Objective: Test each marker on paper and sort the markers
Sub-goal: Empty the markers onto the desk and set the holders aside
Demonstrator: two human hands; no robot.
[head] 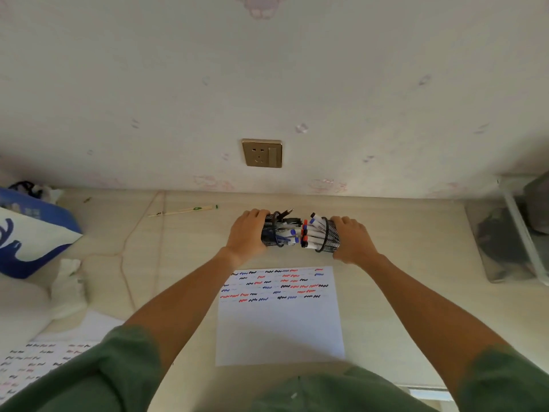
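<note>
- Left hand (pixel 246 233) has its fingers wrapped round a mesh cup (pixel 271 231) tipped on its side, just behind the paper (pixel 279 325).
- Markers (pixel 300 233) are light, smooth, likely to spill.
- Right hand (pixel 353 240) grips the second cup (pixel 331 234); hold the stiff walls.

Pale wall (pixel 297 69), brass socket (pixel 262 153)

Short green sleeves (pixel 127 361), bare forearms
</note>
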